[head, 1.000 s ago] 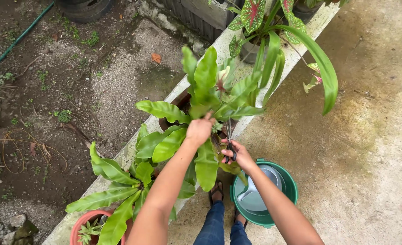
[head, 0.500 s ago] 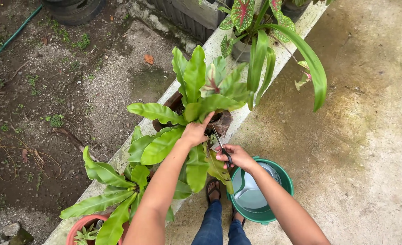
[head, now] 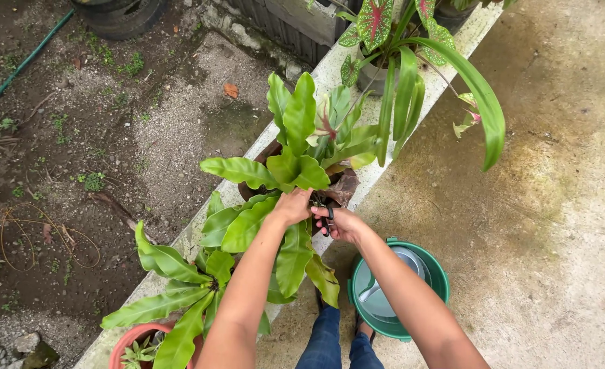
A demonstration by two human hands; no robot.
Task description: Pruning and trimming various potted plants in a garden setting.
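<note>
While the left hand point(head: 293, 205) is closing around the base of a broad green leaf point(head: 294, 254) of the fern plant point(head: 296, 147), the right hand point(head: 340, 222) is gripping a pair of small scissors point(head: 329, 213) just beside it, a finger passing through a dark handle loop. Both hands are meeting at the heart of the plant, almost touching each other. The scissor blades are pointing into the leaves and are mostly hidden, so I cannot tell whether they are parted or closed. The fern plant is sitting in a brown pot point(head: 344, 186) on a pale concrete ledge point(head: 330, 68) that is running diagonally between a patch of bare, gravelly soil point(head: 77, 137) on the left and a concrete floor point(head: 555, 205) on the right. A second leafy plant is growing out of a terracotta pot point(head: 128, 342) lower on the ledge, and a plant with red-veined leaves point(head: 374, 20) is standing further up it. A green bucket point(head: 432, 263) holding a grey scoop point(head: 384, 287) is resting on the floor just under the right forearm, near the person's knees in blue jeans point(head: 326, 342). A green hose point(head: 22, 65) is lying across the soil at the far left. No packages, labels or signs are showing.
</note>
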